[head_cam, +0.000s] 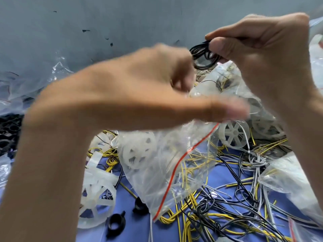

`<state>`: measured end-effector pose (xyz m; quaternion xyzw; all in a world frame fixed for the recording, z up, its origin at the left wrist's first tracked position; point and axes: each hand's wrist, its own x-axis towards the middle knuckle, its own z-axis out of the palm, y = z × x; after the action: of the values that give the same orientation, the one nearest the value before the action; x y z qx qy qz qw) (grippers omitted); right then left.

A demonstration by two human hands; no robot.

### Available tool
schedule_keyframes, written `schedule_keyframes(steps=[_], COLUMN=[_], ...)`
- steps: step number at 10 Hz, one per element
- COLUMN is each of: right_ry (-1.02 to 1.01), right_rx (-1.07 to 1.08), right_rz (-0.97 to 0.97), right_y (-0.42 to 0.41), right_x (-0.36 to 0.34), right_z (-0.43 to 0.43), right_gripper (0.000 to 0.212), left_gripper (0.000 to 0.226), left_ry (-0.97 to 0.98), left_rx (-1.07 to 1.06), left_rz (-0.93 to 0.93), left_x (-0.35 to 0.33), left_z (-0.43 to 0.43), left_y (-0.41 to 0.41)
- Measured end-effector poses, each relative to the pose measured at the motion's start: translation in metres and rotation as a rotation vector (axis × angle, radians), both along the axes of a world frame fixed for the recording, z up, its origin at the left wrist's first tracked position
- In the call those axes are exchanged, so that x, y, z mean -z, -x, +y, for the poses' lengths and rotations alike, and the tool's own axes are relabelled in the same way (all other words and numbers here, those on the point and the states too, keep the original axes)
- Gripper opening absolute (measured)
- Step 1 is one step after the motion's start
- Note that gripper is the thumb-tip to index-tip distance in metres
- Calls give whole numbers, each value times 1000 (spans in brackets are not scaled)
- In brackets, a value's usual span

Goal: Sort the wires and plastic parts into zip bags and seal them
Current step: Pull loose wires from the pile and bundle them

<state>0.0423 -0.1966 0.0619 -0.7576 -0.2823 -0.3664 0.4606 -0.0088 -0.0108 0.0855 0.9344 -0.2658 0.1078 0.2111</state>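
Wires [227,198] litter the tabletop [134,231]; right hand [262,55] fingers [220,46] clamp a black coil [201,55]; the zip bag [166,172] holds white wheels [138,151]; left hand [131,93] grip unclear

Head-worn view, angled down, close-range

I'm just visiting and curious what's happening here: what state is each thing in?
Right hand: pinches the black coil.
Black coil: wound up, held in the air.
Left hand: blurred, grip unclear.
Zip bag: holds white wheels; seal unclear.
Wires: loose, tangled, unbagged.
Black rings: loose, unbagged.
Loose wheel: outside the bag.
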Motion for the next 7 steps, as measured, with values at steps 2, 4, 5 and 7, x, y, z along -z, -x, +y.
schedule_keyframes(steps=[2, 4, 5, 7], right_ry=[-173, 65, 315, 760], right_rx=[-108, -368, -239, -125], right_rz=[135, 234, 208, 108], right_y=[6, 24, 23, 13], right_x=[-4, -7, 3, 23], right_z=[-2, 10, 24, 41], right_gripper=[9, 10, 9, 29], left_gripper=[24, 8, 16, 26], left_ry=[-402, 93, 239, 266], left_rx=[1, 32, 63, 54], left_rz=[79, 126, 73, -41], left_x=[25, 16, 14, 13], left_z=[-12, 24, 26, 23], left_y=[-14, -36, -38, -39])
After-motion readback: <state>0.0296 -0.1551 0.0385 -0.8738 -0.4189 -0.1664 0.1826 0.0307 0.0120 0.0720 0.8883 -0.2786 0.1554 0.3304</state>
